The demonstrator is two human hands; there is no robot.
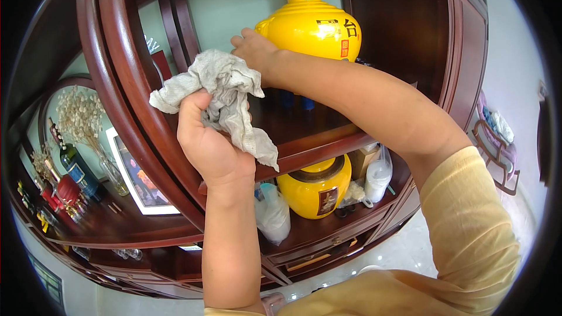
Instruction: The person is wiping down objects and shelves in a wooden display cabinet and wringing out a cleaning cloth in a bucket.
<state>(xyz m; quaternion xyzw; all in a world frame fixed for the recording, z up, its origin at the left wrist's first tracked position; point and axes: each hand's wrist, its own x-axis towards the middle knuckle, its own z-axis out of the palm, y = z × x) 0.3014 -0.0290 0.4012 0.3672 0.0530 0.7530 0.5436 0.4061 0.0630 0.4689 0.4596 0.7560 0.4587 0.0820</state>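
Note:
A crumpled grey-white cloth (224,83) is held up in my left hand (215,140), thumb on its near side, in front of the cabinet's curved wooden post. My right hand (257,55) reaches into the upper compartment, at the lower left side of a large glossy yellow ceramic jar (307,26) with a gold-banded neck and lid. Its fingertips point up and left beside the jar; the palm side is hidden, so whether it grips anything there does not show. Small blue objects (298,101) stand on the shelf under my right forearm.
On the lower shelf are a second yellow jar (316,188), bagged white rolls (378,175) and a plastic bag (272,215). At left stand a white picture frame (140,175), dark bottles (79,166) and dried flowers in a glass vase (112,171). A rocking chair (496,153) is at far right.

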